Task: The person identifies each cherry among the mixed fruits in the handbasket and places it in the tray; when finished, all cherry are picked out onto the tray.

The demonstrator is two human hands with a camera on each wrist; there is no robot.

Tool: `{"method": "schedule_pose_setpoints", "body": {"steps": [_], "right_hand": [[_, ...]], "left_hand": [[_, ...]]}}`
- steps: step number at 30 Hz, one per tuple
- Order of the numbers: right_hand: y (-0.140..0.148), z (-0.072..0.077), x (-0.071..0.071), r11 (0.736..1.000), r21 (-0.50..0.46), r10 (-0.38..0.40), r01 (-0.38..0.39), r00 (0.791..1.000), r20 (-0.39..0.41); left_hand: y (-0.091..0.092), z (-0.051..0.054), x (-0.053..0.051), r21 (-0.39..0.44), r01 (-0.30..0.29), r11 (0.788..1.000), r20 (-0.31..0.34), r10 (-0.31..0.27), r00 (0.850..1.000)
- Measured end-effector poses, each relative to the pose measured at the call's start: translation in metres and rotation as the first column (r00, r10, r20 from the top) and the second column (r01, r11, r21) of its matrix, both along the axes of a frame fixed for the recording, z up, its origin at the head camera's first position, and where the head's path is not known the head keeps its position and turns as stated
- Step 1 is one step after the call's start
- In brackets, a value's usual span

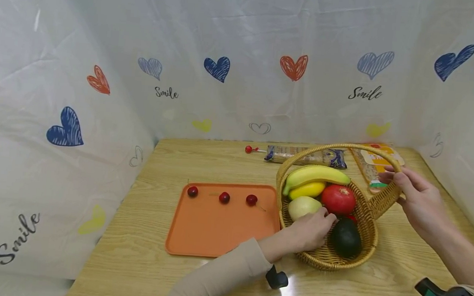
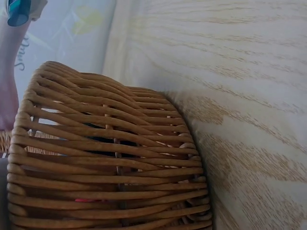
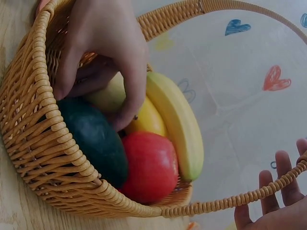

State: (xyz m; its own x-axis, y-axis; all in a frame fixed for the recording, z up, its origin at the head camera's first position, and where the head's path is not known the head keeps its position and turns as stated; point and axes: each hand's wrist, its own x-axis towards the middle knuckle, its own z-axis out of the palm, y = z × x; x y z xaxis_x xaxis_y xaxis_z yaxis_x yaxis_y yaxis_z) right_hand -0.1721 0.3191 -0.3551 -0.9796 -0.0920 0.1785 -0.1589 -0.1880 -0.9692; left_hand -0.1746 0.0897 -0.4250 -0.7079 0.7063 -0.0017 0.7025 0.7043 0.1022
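Observation:
My left hand reaches into a wicker basket, fingers bent down between a dark avocado and a pale green round fruit. Fruit hides its fingertips, so what they touch is unclear. Beside them sit a red pomegranate, a banana and a yellow fruit. My right hand holds the basket's arched handle at the right, the handle running between thumb and fingers. In the right wrist view, several fingers extend past the handle.
Left of the basket lies an orange tray with three cherries along its far side. Behind stand a long packet, a small red item on a stick and an orange-and-white package. A printed curtain encloses the table.

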Motion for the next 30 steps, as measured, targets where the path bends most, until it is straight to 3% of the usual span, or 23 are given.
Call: {"method": "schedule_pose_setpoints", "body": {"steps": [6, 10, 22, 30], "right_hand": [[-0.003, 0.001, 0.0, 1.0, -0.026, 0.009, -0.009, 1.0, -0.007], [-0.003, 0.002, 0.0, 0.999, -0.029, 0.014, -0.014, 1.0, -0.008], [-0.004, 0.002, 0.0, 0.999, -0.038, 0.015, -0.015, 1.0, -0.011], [-0.002, 0.001, 0.0, 0.998, 0.042, -0.037, 0.036, 0.999, 0.008]], "left_hand": [[0.0, -0.001, 0.001, -0.075, 0.008, 0.997, -0.079, -0.014, 0.997], [-0.001, -0.001, 0.002, -0.098, 0.016, 0.995, -0.095, -0.025, 0.995], [-0.003, 0.002, -0.001, -0.077, 0.025, 0.997, -0.061, -0.029, 0.998], [-0.011, 0.014, -0.003, 0.021, 0.105, 0.994, -0.009, -0.104, 0.994]]}}
